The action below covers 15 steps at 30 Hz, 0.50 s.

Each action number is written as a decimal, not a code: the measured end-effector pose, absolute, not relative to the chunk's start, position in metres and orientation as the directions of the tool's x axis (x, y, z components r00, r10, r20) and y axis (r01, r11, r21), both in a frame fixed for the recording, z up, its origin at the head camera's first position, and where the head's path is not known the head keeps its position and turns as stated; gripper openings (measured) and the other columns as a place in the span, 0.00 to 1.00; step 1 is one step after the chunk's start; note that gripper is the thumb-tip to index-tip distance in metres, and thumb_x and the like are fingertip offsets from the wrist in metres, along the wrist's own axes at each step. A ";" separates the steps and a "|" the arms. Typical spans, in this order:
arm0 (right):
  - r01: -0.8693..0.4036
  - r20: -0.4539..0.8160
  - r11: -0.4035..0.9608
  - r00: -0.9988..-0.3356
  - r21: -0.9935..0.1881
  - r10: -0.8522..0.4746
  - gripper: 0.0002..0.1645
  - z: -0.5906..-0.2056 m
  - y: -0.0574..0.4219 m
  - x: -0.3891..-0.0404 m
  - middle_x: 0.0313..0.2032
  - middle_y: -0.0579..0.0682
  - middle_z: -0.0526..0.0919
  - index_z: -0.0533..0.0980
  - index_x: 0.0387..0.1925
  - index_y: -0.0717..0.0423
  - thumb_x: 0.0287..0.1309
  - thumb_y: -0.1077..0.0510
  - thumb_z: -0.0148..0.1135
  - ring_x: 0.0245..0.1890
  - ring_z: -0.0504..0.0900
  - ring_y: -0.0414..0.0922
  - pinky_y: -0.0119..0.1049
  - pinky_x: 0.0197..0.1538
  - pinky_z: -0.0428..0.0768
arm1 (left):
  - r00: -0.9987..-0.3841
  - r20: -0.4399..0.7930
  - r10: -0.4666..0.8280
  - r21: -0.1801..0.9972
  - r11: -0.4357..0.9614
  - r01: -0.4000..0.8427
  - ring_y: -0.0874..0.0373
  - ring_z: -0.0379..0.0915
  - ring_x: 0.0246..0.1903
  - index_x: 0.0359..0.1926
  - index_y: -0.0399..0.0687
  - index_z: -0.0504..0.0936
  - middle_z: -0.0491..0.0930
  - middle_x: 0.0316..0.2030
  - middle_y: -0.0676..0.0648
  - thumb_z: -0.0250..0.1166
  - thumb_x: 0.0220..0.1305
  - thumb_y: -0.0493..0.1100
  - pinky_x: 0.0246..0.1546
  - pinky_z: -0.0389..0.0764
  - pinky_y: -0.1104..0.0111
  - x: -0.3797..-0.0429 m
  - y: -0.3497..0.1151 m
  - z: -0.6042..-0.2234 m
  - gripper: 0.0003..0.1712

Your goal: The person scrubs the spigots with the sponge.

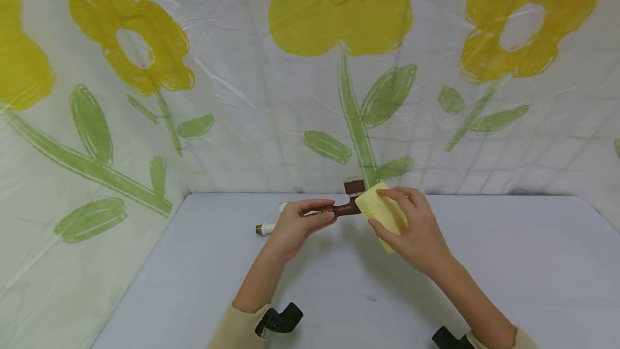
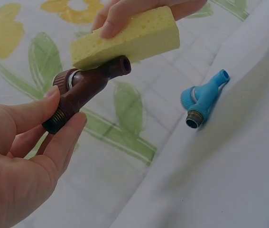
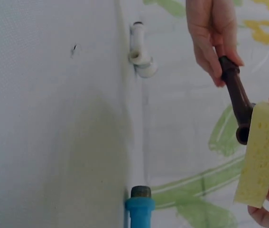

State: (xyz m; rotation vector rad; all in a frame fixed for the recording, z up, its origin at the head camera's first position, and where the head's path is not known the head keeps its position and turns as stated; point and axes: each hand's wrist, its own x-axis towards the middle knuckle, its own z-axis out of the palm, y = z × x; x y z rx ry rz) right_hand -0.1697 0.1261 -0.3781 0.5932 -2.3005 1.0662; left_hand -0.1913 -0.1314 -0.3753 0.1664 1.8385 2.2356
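Note:
My left hand (image 1: 297, 228) pinches a dark brown plastic tap (image 1: 346, 209) by its threaded end, between thumb and fingers, above the white table. In the left wrist view the ridged knob and open spout of the tap (image 2: 89, 90) point away from the hand. A pale yellow sponge (image 1: 382, 210) is gripped in my right hand (image 1: 416, 230), thumb on one side and fingers on the other. Its face lies against the tap's body near the spout in the left wrist view. The sponge (image 3: 260, 154) hides part of the tap in the right wrist view.
A white tap (image 3: 138, 42) lies on the table (image 1: 194, 263) near its back edge, partly behind my left hand in the head view. A blue tap (image 2: 205, 97) with a metal threaded end lies there too. A flower-printed sheet (image 1: 252, 123) hangs behind the table.

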 end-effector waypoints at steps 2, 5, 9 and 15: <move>-0.583 0.634 0.595 -0.758 -0.554 -0.152 0.32 -0.377 0.128 -0.171 0.55 0.61 0.78 0.82 0.58 0.57 0.50 0.61 0.82 0.57 0.77 0.59 0.58 0.53 0.80 | -0.963 -0.060 0.262 0.977 -0.184 -0.111 0.63 0.86 0.41 0.64 0.18 0.75 0.82 0.46 0.47 0.62 0.72 0.25 0.55 0.87 0.66 -0.191 -0.132 -0.375 0.22; -0.577 0.638 0.590 -0.759 -0.565 -0.130 0.31 -0.377 0.131 -0.173 0.54 0.60 0.79 0.82 0.57 0.57 0.49 0.62 0.82 0.57 0.77 0.59 0.59 0.56 0.78 | -0.962 -0.052 0.268 0.975 -0.196 -0.107 0.63 0.86 0.41 0.64 0.18 0.74 0.82 0.46 0.47 0.62 0.72 0.24 0.55 0.87 0.66 -0.190 -0.132 -0.374 0.22; -0.583 0.637 0.588 -0.757 -0.560 -0.144 0.31 -0.378 0.131 -0.173 0.54 0.59 0.79 0.82 0.57 0.56 0.50 0.61 0.82 0.57 0.77 0.57 0.55 0.53 0.79 | -0.962 -0.044 0.270 0.972 -0.210 -0.103 0.63 0.86 0.42 0.65 0.17 0.74 0.82 0.48 0.46 0.61 0.72 0.24 0.55 0.87 0.66 -0.190 -0.132 -0.373 0.23; -0.601 0.644 0.623 -0.740 -0.500 -0.197 0.31 -0.373 0.135 -0.172 0.54 0.58 0.79 0.83 0.57 0.54 0.49 0.59 0.82 0.55 0.78 0.57 0.50 0.43 0.80 | -0.961 -0.037 0.273 0.970 -0.221 -0.100 0.62 0.87 0.41 0.65 0.16 0.73 0.83 0.48 0.47 0.61 0.72 0.23 0.55 0.87 0.65 -0.191 -0.133 -0.374 0.23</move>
